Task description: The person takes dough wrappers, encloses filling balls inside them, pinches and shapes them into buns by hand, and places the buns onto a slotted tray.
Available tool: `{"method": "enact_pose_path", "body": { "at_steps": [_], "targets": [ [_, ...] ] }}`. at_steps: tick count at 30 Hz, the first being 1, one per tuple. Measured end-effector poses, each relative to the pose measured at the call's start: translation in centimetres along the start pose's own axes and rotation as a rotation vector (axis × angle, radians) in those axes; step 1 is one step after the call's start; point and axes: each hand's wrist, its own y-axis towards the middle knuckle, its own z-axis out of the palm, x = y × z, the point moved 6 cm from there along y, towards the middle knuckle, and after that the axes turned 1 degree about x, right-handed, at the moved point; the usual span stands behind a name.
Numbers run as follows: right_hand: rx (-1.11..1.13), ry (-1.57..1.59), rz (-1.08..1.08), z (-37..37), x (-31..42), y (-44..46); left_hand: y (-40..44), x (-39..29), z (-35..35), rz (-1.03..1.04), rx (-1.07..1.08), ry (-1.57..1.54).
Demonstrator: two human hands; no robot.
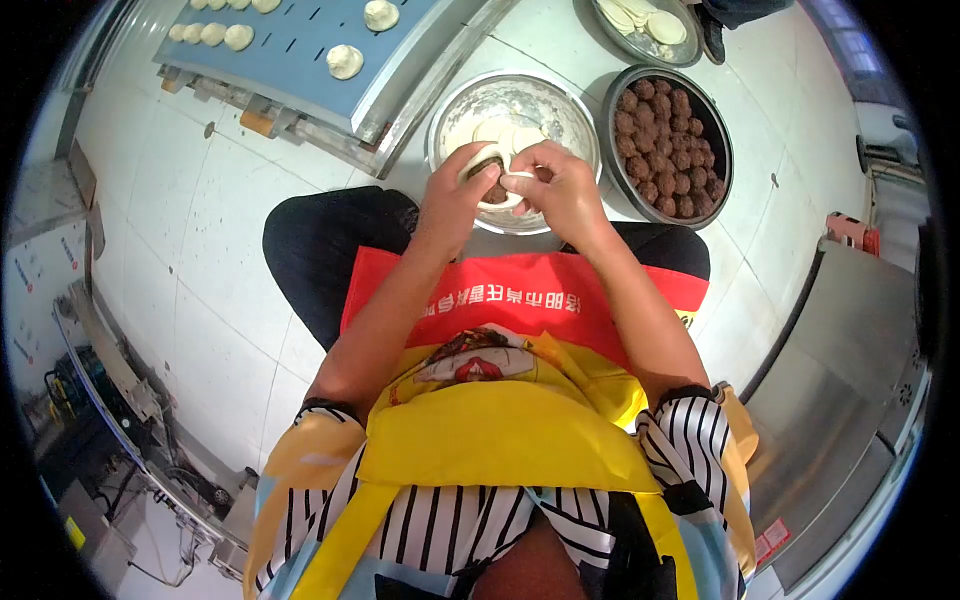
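Observation:
Above a metal bowl [560, 105], I hold a round dough wrapper [487, 153] with a dark brown filling ball [495, 194] inside it. My left hand [455, 195] is curled round the left side of the wrapper, its thumb over the filling. With thumb and fingers, my right hand [565, 195] pinches the dough's right edge. The wrapper is partly folded up around the filling, which still shows in the middle. Flat dough rounds [500, 131] lie in the bowl just beyond my hands.
Right of the bowl stands a dark basin [609, 150] heaped with filling balls [665, 145]. Behind it, a metal tray [655, 53] holds more dough rounds [665, 27]. A blue conveyor [300, 75] at upper left carries several filled buns [345, 62]. Another person's shoe [712, 38] shows beside the tray.

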Motion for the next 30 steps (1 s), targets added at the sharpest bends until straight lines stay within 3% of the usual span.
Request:
{"method": "enact_pose_path", "body": {
  "at_steps": [3,10,16,19,22,24,27,30],
  "targets": [
    [0.061,-0.063,0.031,0.1,0.6,-0.6,0.1,-0.9,0.3,-0.019,0.071,0.150],
    [-0.077,-0.113,-0.176,0.1,0.7,-1.6,1.1,-2.6,0.6,0.090,0.188,0.526],
    [-0.149,-0.187,-0.221,-0.3,1.4,-2.0,1.8,-2.4,1.0,0.039,0.311,0.441],
    [-0.125,-0.186,-0.182,-0.4,0.6,-1.7,1.9,-1.2,1.0,-0.141,0.423,0.377],
    [-0.215,-0.153,-0.055,-1.2,-0.1,-1.3,1.2,0.6,0.4,-0.246,0.013,-0.156],
    [-0.339,0.005,0.093,-1.3,0.0,-0.9,0.8,1.3,1.4,-0.163,-0.011,-0.276],
    [-0.138,-0.053,-0.008,-0.4,2.4,-1.3,0.6,0.7,1.3,-0.124,-0.016,-0.393],
    [-0.167,-0.206,-0.136,-1.2,2.0,-1.6,0.1,-0.2,1.3,-0.148,-0.013,-0.368]
  ]
}}
